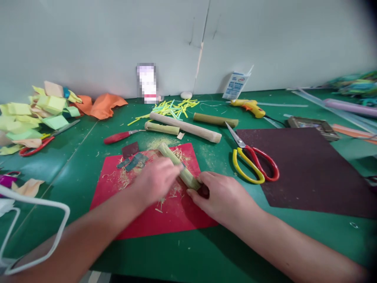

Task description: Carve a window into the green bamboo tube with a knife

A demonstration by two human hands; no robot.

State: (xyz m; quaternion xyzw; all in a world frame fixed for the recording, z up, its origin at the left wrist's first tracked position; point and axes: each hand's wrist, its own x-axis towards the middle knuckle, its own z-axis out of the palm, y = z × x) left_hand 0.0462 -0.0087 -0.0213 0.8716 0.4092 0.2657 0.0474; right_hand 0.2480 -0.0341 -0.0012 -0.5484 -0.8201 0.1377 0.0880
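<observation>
A pale green bamboo piece (173, 159) lies slantwise on a red mat (176, 216) strewn with shavings. My left hand (154, 181) is closed over the middle of the piece; what its fingers hold is blurred. My right hand (224, 196) grips the near end of the piece, with something small and dark (204, 191) under its thumb. Small grey and dark red sanding scraps (132, 159) lie on the mat's far left corner.
Red-and-yellow scissors (253, 161) lie right of the mat beside a dark brown sheet (312, 169). Behind are more bamboo pieces (185, 126), a red-handled knife (120, 136), yellow strips (173, 107), a glue gun (249, 106). Paper scraps (32, 114) and red scissors (37, 146) lie left.
</observation>
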